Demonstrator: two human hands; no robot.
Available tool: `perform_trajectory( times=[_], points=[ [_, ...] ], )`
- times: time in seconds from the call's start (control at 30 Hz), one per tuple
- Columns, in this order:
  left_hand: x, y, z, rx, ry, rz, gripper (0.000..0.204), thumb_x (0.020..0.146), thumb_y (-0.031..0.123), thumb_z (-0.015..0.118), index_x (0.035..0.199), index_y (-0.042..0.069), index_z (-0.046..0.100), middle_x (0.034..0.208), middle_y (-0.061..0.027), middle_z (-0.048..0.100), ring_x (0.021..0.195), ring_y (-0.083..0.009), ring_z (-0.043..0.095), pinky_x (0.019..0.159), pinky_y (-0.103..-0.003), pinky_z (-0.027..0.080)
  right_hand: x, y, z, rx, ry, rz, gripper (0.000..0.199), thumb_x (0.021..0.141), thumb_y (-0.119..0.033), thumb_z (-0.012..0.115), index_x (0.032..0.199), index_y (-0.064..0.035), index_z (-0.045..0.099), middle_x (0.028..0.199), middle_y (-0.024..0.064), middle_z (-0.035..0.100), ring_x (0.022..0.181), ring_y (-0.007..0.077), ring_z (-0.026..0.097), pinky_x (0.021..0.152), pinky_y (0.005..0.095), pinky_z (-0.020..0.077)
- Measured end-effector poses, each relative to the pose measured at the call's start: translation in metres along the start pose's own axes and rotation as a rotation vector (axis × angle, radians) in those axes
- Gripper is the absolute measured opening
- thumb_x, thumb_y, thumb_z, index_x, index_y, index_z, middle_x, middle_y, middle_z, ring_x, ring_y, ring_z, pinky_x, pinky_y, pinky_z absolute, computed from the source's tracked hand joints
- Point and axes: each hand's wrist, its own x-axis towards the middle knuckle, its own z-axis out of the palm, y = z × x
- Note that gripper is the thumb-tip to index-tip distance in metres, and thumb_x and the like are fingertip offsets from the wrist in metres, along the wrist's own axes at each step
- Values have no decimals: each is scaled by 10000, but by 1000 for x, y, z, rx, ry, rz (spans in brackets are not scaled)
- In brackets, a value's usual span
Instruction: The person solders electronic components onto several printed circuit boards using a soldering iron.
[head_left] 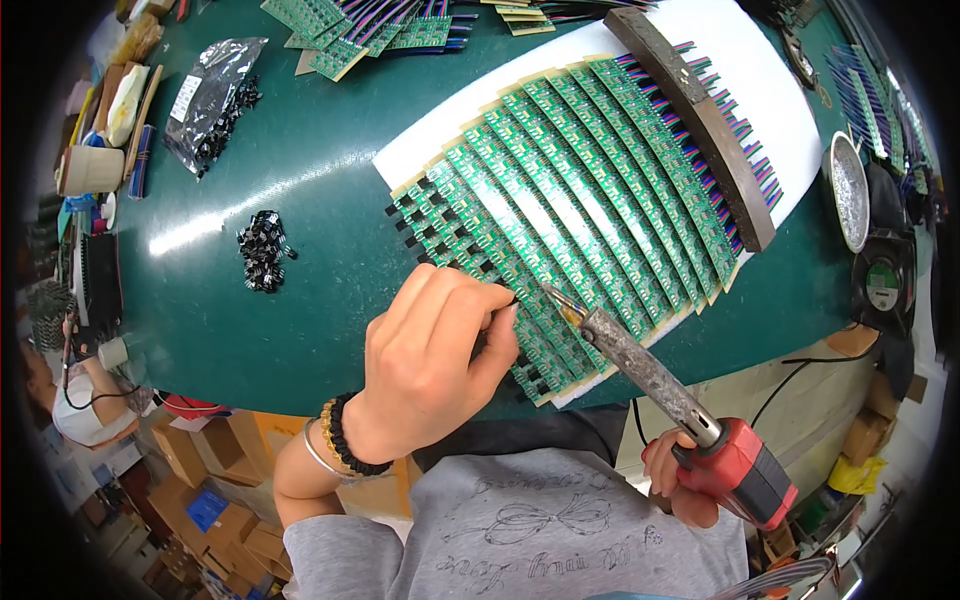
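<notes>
Overlapping rows of green circuit boards (600,180) lie on a white sheet (790,90), with small black components along their left edge. My left hand (425,350) is over the near left rows, thumb and forefinger pinched on a small black component (514,300) at a board's edge. In my right hand (680,485) is a soldering iron (660,385) with a red and black handle, gripped from below. Its tip points up and left, just right of the pinched fingers; I cannot tell whether it touches the board.
A dark bar (695,120) presses across the boards' coloured wires. Loose black components (265,250) sit left on the green table (330,180), below a plastic bag (212,100). More boards (345,40) are stacked at the back. A metal dish (848,190) and a fan (885,280) stand right.
</notes>
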Motion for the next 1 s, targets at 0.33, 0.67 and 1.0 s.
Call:
perform_trajectory(
  times=[0.33, 0.67, 1.0],
  points=[
    [-2, 2, -4, 46, 47, 76, 182, 735, -18, 716, 872, 15, 602, 794, -89, 578, 708, -257, 576, 610, -342, 483, 2, -4, 12, -261, 166, 202, 975, 798, -758, 578, 1340, 31, 396, 514, -14, 485, 403, 143, 463, 440, 298, 423],
    [-45, -69, -81, 778, 178, -133, 133, 789, 49, 718, 912, 40, 668, 869, -75, 597, 792, -263, 576, 672, -378, 483, 33, -18, 42, -144, 307, 302, 925, 840, -737, 553, 1319, 39, 395, 519, -18, 446, 414, 119, 450, 467, 274, 409],
    [-25, 32, -54, -99, 5, -63, 156, 660, -43, 725, 776, 51, 683, 788, -51, 686, 659, -199, 592, 587, -329, 456, 29, -12, 47, -319, 229, 419, 708, 905, -326, 709, 1413, 0, 339, 636, 62, 559, 550, 149, 537, 481, 263, 429]
  ],
)
